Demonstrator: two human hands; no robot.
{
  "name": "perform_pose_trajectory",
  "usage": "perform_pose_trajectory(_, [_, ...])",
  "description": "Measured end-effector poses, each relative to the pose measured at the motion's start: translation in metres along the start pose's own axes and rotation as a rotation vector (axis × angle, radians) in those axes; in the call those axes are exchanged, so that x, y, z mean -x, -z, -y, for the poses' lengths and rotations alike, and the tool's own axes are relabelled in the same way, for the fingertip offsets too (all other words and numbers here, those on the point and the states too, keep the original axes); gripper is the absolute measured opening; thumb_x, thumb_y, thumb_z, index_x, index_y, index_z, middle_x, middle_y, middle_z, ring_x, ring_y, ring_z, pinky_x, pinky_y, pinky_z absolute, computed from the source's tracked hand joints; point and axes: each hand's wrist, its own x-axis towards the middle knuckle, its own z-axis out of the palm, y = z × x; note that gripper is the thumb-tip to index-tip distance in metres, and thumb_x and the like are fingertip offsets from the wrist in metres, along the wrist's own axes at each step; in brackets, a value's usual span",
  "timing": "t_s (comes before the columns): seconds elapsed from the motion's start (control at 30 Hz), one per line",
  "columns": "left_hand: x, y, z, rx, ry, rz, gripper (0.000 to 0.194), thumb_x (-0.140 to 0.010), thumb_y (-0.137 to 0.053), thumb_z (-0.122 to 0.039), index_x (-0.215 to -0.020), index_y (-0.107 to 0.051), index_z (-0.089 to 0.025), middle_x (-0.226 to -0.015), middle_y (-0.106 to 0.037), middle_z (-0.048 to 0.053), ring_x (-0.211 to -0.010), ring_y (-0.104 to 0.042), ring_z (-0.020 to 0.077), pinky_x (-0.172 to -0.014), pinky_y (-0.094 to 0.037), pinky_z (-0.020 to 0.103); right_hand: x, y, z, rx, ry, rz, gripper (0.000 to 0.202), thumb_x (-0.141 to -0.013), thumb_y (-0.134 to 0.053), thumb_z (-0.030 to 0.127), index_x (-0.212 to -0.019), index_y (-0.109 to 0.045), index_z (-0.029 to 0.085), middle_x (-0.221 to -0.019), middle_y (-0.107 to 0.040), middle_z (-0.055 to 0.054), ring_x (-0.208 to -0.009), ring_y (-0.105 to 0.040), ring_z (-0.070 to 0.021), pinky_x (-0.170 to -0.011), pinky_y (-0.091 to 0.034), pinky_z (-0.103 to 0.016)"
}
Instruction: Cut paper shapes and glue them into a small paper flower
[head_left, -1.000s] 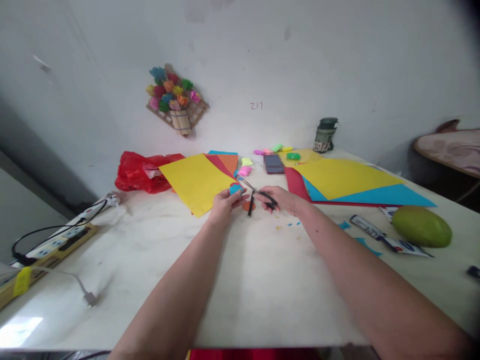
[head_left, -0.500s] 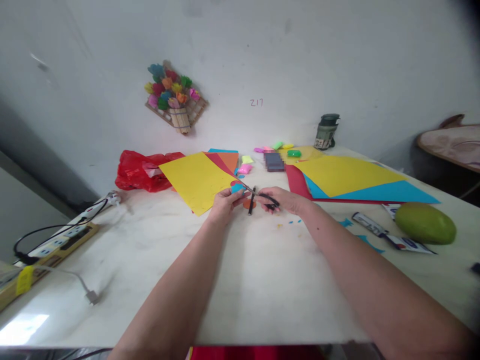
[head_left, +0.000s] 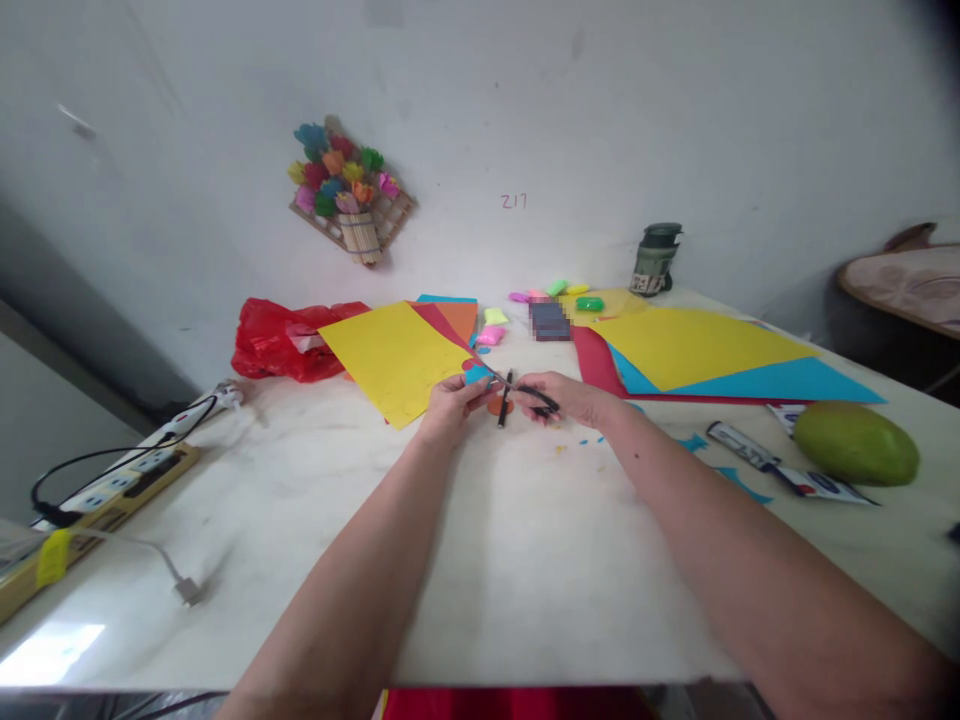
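Near the middle of the table, my left hand (head_left: 453, 400) pinches a small piece of blue paper (head_left: 478, 375). My right hand (head_left: 562, 398) is closed around the black handles of a pair of scissors (head_left: 537, 399). The scissor blades point left and reach the edge of the blue paper; how far apart they are is too small to tell. Between my hands a black pen (head_left: 505, 400) lies on the table, beside an orange paper disc (head_left: 496, 407). Tiny blue and yellow paper scraps (head_left: 584, 442) lie just in front of my right hand.
Yellow sheets (head_left: 397, 365) lie behind my left hand, next to a red plastic bag (head_left: 289, 340). More coloured sheets (head_left: 705, 350) spread at the right, with a green mango (head_left: 855, 443) and a glue tube (head_left: 742, 446). A power strip (head_left: 142, 480) runs along the left. A bottle (head_left: 655, 262) stands behind.
The blue paper has shifted very slightly to the right in my left hand's pinch. Both hands stay in nearly the same place; the whole view has tilted a little.
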Motion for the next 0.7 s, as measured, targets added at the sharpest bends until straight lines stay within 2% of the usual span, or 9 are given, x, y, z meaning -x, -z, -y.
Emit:
perform_pose_trajectory(0.2, [0.0000, 0.0008, 0.0003, 0.006, 0.005, 0.017, 0.018, -0.060, -0.071, -0.020, -0.073, -0.066, -0.011, -0.077, -0.066, 0.006, -0.080, -0.063, 0.0185, -0.080, -0.047, 0.030, -0.0012, -0.0003, -0.0014, -0.001, -0.022, -0.008, 0.034, -0.071, -0.053, 0.050, -0.068, -0.048, 0.016, -0.055, -0.052, 0.001, -0.042, -0.043, -0.0055, -0.036, -0.026, -0.018])
perform_pose_trajectory(0.4, [0.0009, 0.0009, -0.0007, 0.012, 0.016, 0.032, 0.016, -0.061, -0.070, -0.020, -0.074, -0.065, -0.011, -0.078, -0.066, 0.005, -0.081, -0.063, 0.0178, -0.079, -0.047, 0.028, -0.0010, 0.0008, -0.0043, -0.008, 0.027, 0.027, 0.032, -0.074, -0.051, 0.048, -0.070, -0.049, 0.016, -0.058, -0.052, 0.001, -0.044, -0.044, -0.0058, -0.036, -0.026, -0.018])
perform_pose_trajectory(0.7, [0.0003, 0.0001, -0.0004, -0.001, 0.017, 0.012, 0.017, -0.060, -0.070, -0.020, -0.073, -0.065, -0.010, -0.076, -0.066, 0.005, -0.079, -0.063, 0.0177, -0.078, -0.048, 0.029, -0.0033, 0.0004, -0.0064, 0.005, -0.005, 0.012, 0.031, -0.072, -0.052, 0.048, -0.071, -0.049, 0.017, -0.057, -0.052, 0.002, -0.043, -0.044, -0.0056, -0.037, -0.027, -0.019])
